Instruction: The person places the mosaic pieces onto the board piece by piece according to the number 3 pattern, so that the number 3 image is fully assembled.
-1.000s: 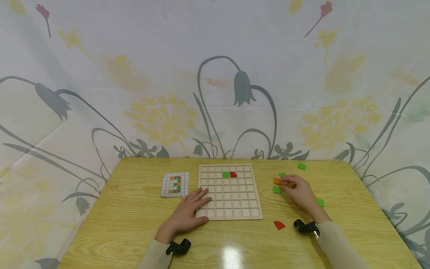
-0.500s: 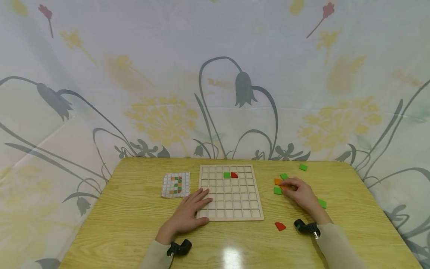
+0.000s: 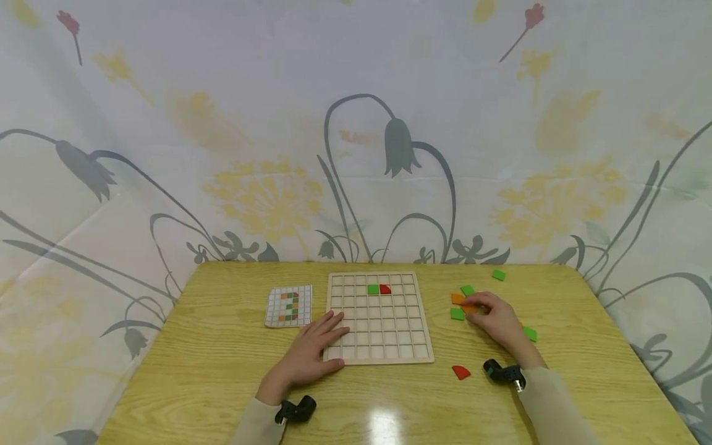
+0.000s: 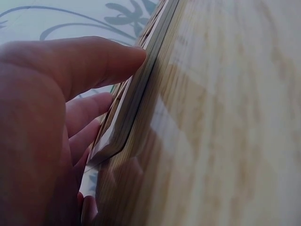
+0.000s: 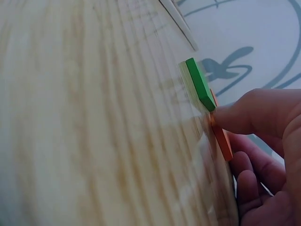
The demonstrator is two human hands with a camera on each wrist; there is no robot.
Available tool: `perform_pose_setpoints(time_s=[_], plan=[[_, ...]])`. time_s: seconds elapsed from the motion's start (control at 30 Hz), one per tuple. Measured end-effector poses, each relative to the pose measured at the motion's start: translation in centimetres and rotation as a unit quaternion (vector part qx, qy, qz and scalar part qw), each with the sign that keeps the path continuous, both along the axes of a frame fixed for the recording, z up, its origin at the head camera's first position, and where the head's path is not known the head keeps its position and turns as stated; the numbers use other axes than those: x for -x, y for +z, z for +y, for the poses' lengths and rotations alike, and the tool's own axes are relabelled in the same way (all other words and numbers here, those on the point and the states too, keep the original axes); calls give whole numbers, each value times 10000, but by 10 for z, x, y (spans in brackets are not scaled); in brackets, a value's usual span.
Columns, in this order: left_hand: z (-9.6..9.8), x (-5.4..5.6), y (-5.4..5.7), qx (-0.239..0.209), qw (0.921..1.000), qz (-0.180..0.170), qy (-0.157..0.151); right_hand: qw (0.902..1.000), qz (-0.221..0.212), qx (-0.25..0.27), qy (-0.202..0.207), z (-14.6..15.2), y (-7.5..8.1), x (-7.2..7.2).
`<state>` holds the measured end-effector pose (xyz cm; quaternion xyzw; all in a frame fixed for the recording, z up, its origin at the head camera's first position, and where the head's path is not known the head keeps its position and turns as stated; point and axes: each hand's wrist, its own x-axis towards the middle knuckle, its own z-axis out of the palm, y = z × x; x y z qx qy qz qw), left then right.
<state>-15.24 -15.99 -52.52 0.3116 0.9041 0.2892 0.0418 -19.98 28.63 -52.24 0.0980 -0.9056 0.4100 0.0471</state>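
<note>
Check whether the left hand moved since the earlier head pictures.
No: in the head view, the left hand shows no visible shift against the table.

Desk [image 3: 189, 371], yellow wood grain, glossy. Upon it: one grid board [image 3: 384, 340], centre; one printed card [image 3: 288, 306], left of board; right of board, four green tiles [image 3: 499, 275], orange tiles [image 3: 457, 298] near them, partly hidden; one red quarter-round piece [image 3: 461, 372], nearer the front.

We see a yellowish wood-grain counter [image 3: 189, 389] with a white patch of glare [image 3: 385, 423] on its near part. Behind the counter and along its sides, we see a pale backdrop [image 3: 467, 43] printed with drooping grey bellflowers [image 3: 398, 147] and yellow blooms [image 3: 268, 193].
</note>
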Motion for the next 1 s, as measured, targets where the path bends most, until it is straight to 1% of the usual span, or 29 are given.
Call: perform_pose_setpoints(time_s=[0.1,0.2,0.37,0.53,0.77,1.0], plan=[[0,-1,-1,-78,10000,23,5,10000,67,-22,-6,0,-1,-1],[0,-1,-2,-112,9999,26,8,10000,38,-52,-15,0,0,-1],[0,-1,-2,-18,10000,-72,43,9999,-96,-42,-18,1,1,-1],[-1,1,-3,8,9999,-110,64,9998,-128,-129,-12,3,-1,1],[-1,0,-4,-64,10000,-33,64,9998,-160,-71,-29,4,-2,1],[1,0,-1,-86,9999,58,78,9996,-164,-33,-207,4,-3,0]])
